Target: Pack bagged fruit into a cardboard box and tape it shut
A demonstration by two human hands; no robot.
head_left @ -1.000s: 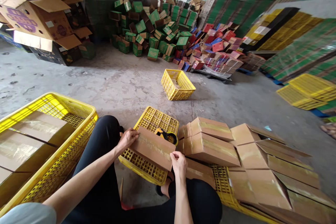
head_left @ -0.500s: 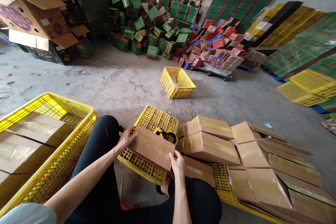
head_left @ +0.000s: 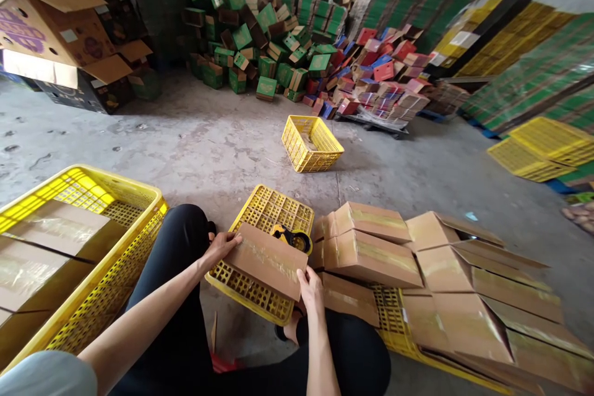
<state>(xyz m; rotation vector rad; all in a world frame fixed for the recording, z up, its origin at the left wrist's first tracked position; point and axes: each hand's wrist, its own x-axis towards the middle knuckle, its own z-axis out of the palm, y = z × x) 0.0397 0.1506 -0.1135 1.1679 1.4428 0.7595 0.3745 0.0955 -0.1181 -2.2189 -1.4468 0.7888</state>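
Note:
Between my hands a brown cardboard box (head_left: 266, 262), with a strip of clear tape along its top, lies on an upturned yellow plastic crate (head_left: 278, 207). My left hand (head_left: 221, 246) grips the box's left end, thumb on top. At the right end, my right hand (head_left: 310, 288) pinches the near corner; its lower fingers are partly hidden. Just behind the box, a tape dispenser (head_left: 293, 238) with a black and orange body rests on the crate, partly covered by the box.
Left of my knee stands a big yellow crate (head_left: 104, 272) holding taped boxes (head_left: 60, 226). To the right, several cardboard boxes (head_left: 371, 253) are stacked, some with open flaps. A smaller yellow crate (head_left: 313, 145) sits on the floor ahead. Piles of green boxes (head_left: 266, 86) and red boxes (head_left: 383, 71) lie beyond.
Both hands stay at the box ends; the right fingers have closed more around its corner. The box has hardly moved. The view has shifted slightly.

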